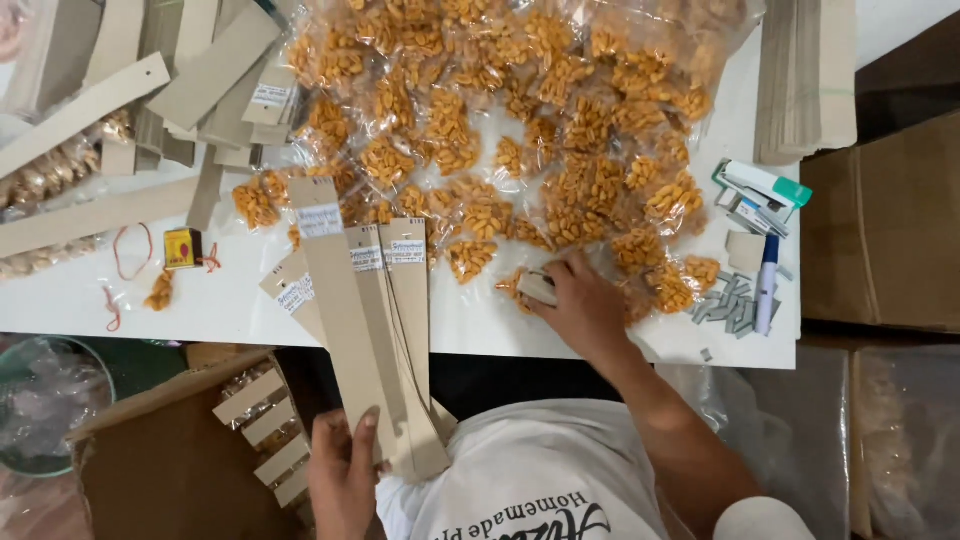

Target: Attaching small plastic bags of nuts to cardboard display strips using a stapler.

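The left hand (342, 470) grips the near ends of several long cardboard strips (372, 330), fingers closed around them, their far ends lying on the white table (230, 305). The right hand (585, 305) rests among the small packets of orange snacks (520, 130), fingers curled around a pale stapler (537, 287). Loose staples (725, 305) lie near the table's right edge.

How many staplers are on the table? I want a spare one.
2. One stapler is under the right hand, among the snack packets. A white and green stapler lies at the table's right edge. Packets may hide others.
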